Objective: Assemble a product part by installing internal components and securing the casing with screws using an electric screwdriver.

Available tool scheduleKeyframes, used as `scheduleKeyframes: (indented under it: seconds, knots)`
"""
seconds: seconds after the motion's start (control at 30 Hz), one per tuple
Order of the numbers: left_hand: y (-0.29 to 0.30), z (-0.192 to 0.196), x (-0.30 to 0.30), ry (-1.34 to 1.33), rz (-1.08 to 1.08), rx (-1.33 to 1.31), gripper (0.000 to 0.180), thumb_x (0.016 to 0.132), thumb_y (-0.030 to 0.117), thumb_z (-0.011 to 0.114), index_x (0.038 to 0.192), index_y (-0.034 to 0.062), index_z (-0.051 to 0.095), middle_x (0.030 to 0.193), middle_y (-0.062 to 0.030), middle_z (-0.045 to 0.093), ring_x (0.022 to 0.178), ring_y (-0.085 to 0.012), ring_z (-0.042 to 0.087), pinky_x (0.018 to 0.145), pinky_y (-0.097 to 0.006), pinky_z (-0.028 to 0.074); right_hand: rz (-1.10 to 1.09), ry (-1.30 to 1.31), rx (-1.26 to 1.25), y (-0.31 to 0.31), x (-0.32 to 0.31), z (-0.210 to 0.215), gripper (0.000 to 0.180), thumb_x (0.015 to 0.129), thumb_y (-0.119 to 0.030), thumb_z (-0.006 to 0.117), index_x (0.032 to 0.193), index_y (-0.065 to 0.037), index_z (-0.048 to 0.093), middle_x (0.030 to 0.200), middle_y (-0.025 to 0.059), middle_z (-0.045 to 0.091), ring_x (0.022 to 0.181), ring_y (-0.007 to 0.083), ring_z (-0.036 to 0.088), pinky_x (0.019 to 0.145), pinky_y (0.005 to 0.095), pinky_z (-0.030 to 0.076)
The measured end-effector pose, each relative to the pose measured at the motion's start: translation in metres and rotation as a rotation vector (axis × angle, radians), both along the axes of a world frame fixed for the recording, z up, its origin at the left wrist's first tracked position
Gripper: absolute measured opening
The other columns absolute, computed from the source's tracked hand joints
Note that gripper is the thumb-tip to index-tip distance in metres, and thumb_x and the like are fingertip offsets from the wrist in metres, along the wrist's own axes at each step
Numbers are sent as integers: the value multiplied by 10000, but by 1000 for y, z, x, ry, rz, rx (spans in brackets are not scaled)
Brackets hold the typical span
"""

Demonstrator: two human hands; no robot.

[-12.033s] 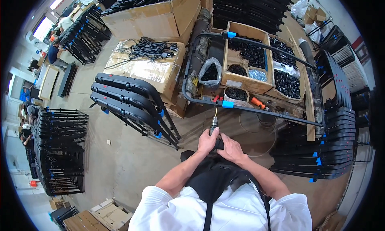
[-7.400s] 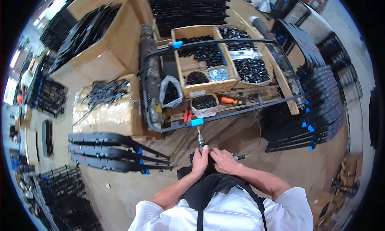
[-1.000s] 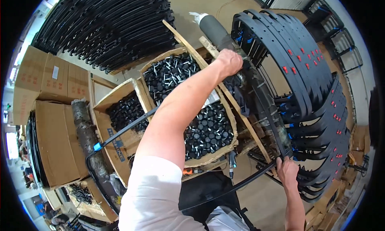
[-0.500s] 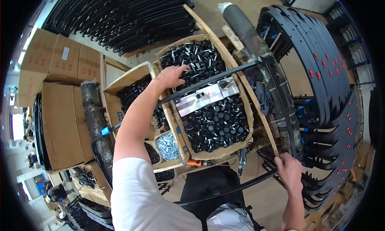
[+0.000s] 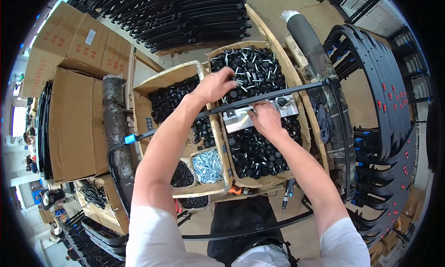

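My left hand [image 5: 217, 85] is over the far bin of black round-headed screw feet [image 5: 254, 69], fingers curled and the thumb apart, with no held part visible between them. My right hand [image 5: 267, 119] is at the pale metal plate [image 5: 238, 120] lying across the bin, its fingers bent together; whatever they pinch is hidden. A black tubular frame [image 5: 264, 98] spans the bins, one bar passing just beyond my right hand and under my left wrist. More black screw feet [image 5: 259, 156] fill the near part of the bin.
To the left are a wooden bin of black parts [image 5: 174, 98], silver screws [image 5: 207, 167] and small black pieces [image 5: 182, 175]. An orange-handled tool [image 5: 236, 190] and a power driver [image 5: 288, 193] hang at the near edge. Curved black panels [image 5: 380, 91] stand at right, cartons [image 5: 76, 123] at left.
My right hand has left the frame's near right corner and come to the metal plate. My left hand stays over the far screw feet, its fingers more curled. The view has shifted.
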State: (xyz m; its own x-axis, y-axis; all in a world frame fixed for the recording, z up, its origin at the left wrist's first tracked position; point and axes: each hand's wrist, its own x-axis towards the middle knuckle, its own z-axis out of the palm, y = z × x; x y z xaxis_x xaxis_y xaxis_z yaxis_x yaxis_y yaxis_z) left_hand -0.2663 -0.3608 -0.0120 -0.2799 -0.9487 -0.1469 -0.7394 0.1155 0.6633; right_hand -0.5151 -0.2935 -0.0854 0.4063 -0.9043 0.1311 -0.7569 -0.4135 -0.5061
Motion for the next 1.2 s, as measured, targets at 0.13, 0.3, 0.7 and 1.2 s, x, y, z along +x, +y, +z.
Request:
scheduleKeyframes:
  seconds: [0.13,0.3,0.7,1.2]
  knots:
    - [75,66,17,282,333,-168,350,1051,242,621,1333,38,656,1215,-191,724,1105,-319,706,973,-387,543,6,322,45,-35,46,-41,240,970,-167,648,1188,-92,714,1052,202,732,1049,426,680,930,509,551]
    - [207,79,32,443,541,-94,438,1056,241,605,1448,45,603,1333,-135,683,1153,-231,671,1018,-352,528,-206,-198,103,-27,29,-39,351,978,-56,590,1309,-113,690,1041,175,744,1020,404,702,905,480,560]
    - [421,36,-2,936,448,398,407,1078,154,645,1478,107,581,1166,-35,719,983,-126,666,913,-306,558,303,-206,27,25,76,121,408,916,-88,692,1323,-74,669,1367,151,646,1145,286,680,998,405,550]
    - [530,56,48,782,454,359,391,1049,129,652,1426,54,584,1193,-98,730,1053,-163,684,955,-338,552,353,322,-39,15,132,156,314,905,-134,717,1201,-32,697,1175,195,689,1122,406,680,999,493,545]
